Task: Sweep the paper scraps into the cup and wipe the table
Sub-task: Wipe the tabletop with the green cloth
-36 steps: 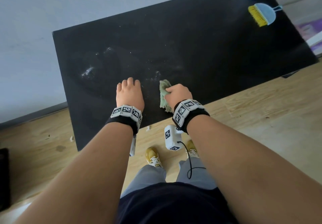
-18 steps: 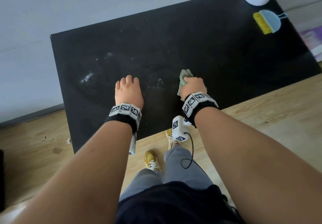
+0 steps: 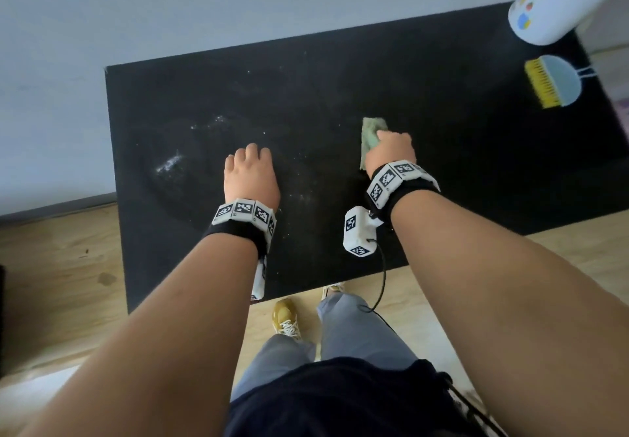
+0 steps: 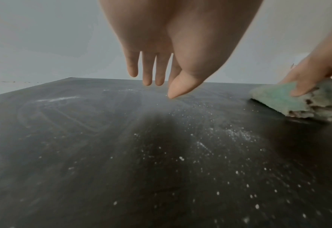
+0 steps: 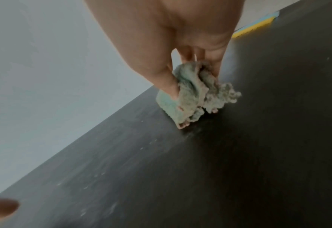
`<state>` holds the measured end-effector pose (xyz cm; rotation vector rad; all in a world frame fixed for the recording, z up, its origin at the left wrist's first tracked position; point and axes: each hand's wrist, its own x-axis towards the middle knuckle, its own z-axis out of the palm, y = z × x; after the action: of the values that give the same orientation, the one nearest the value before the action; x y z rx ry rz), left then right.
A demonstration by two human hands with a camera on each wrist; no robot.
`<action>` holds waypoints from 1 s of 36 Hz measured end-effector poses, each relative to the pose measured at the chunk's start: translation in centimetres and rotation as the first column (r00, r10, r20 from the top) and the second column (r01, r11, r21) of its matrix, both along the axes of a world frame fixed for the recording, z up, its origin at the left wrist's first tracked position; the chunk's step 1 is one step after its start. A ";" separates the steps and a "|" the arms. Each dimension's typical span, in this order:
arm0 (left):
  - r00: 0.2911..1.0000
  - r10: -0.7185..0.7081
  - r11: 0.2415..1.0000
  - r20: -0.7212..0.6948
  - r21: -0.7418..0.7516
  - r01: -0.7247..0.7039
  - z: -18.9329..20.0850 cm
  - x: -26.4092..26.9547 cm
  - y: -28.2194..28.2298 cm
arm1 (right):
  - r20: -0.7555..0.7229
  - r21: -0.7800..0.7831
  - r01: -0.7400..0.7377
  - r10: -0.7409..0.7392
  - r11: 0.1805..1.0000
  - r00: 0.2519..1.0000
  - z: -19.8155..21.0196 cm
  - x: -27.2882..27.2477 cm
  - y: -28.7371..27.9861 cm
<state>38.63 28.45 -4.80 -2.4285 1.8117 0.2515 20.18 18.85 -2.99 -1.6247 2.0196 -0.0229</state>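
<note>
My right hand (image 3: 389,150) grips a crumpled green cloth (image 3: 371,134) and presses it onto the black table (image 3: 442,171), right of centre. In the right wrist view the cloth (image 5: 192,95) is bunched between thumb and fingers, its lower edge on the tabletop. To the left, my left hand (image 3: 250,172) hovers palm down with straight fingers (image 4: 147,69) and holds nothing. White dust and tiny paper specks (image 4: 229,135) lie on the table around and left of that hand, with a brighter smear (image 3: 168,164) further left. A white cup (image 3: 551,1) stands at the far right corner.
A small brush with yellow bristles and a pale blue back (image 3: 551,81) lies on the table near the cup. A grey wall runs behind the table. Wooden floor (image 3: 61,266) lies to the left and front, with my shoes (image 3: 286,317) at the table's front edge.
My right hand has slid the cloth to the right and further back across the table. The left hand has stayed over the same spot.
</note>
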 end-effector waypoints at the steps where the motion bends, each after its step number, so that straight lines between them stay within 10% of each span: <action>1: 1.000 0.006 1.000 -0.002 -0.001 -0.006 -0.1 0.0 -0.3 | -0.016 0.019 -0.018 0.018 1.000 1.000 0.0 0.0 -0.4; 16: 0.997 0.076 0.997 -0.022 -0.016 -0.076 -0.4 1.1 -3.6 | 0.336 0.086 -0.261 0.219 0.961 0.916 0.8 5.2 0.6; 26: 0.993 0.114 0.993 -0.012 -0.023 -0.114 -0.5 0.9 -5.5 | 0.063 0.071 -0.026 0.022 0.997 0.998 0.4 1.6 -7.8; 36: 0.983 0.182 0.983 0.021 -0.023 -0.181 0.0 1.7 -6.7 | 0.295 0.111 -0.226 0.185 0.968 0.937 0.2 6.7 -6.7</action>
<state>40.29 21.79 -4.84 -2.6027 1.5927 0.2184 26.84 12.12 -2.75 -1.6318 1.5932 -0.0303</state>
